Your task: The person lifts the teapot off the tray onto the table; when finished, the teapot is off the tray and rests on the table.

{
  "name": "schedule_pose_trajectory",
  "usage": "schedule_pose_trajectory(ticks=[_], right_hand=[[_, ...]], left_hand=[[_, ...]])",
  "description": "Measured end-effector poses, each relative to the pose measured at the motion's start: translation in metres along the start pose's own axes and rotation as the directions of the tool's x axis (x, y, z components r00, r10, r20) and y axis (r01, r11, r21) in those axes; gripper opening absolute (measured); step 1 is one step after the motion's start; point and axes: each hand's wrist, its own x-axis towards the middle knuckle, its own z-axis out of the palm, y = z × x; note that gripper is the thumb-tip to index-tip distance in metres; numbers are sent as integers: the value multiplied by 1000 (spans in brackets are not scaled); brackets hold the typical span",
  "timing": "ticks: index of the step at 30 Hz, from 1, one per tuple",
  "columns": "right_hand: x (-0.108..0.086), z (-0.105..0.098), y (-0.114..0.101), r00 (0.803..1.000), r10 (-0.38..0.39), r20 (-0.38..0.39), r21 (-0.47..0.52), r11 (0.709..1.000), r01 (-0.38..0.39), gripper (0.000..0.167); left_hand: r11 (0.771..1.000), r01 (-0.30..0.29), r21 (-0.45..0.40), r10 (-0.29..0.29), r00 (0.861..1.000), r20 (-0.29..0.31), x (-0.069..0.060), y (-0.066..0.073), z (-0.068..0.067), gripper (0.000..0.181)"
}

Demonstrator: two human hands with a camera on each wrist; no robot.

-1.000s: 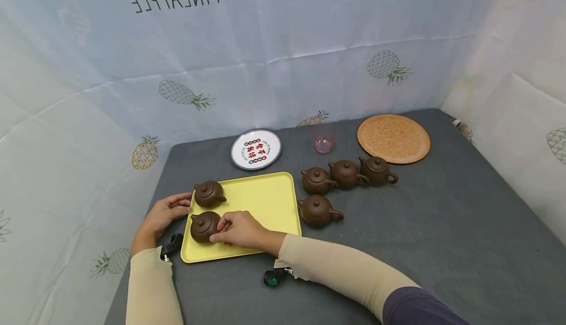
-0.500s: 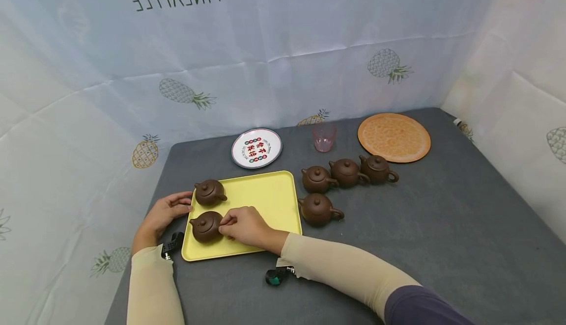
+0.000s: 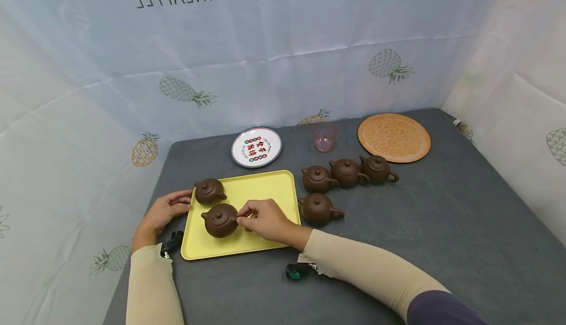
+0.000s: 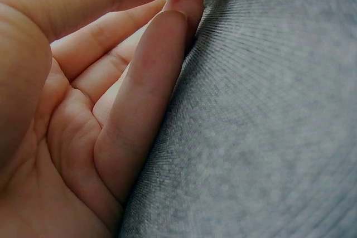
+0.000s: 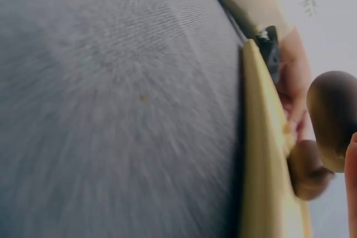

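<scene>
Teapot of dark brown clay (image 3: 220,220), round-bodied with a knobbed lid, is left of centre in the lower half of the frame, over a rectangular yellow tray with a raised rim (image 3: 265,187). The right hand (image 3: 267,221) pinches it between thumb and bent fingers at its right side, hiding the handle; its spout points left. In the right wrist view this pot appears raised clear of the tray.

The left hand (image 3: 164,213) reaches to the tray's left rim, fingers loosely extended and slightly spread, their tips at the yellow edge. Just beside them, a second brown teapot (image 3: 209,191) stands upright in the tray's upper left corner.

Right of the tray, three more brown lidded teapots stand close together in a row: a left one (image 3: 316,179), a middle one (image 3: 347,173) and a right one (image 3: 375,170). A lone brown teapot (image 3: 316,209) stands below them, its spout at the tray's right rim; whether the two touch is hard to tell.

Above the tray lies a round white plate with red and green print (image 3: 256,147). Near the upper centre stands a clear pink tumbler (image 3: 324,137), and farther right lies a flat orange-brown disc (image 3: 393,137), all on the dark grey tabletop (image 3: 464,227).
</scene>
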Motion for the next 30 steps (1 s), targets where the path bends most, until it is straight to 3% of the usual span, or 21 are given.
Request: schedule_pose_trajectory(ticks=[13,20,30], right_hand=[[-30,-71,-25,994,-32,-101,25,999,34,5],[-50,-105,-25,984,-58,-170,23,998,63,7],[-84,-151,-20,962,-28,-271,-22,999,23,6]], left_hand=[[1000,-2,1,2,1000,-4,0,-2,0,59],[1000,12,-3,-12,1000,-6,0,1,1,61],[1000,17,-1,-17,1000,-8,-2,3,2,60]])
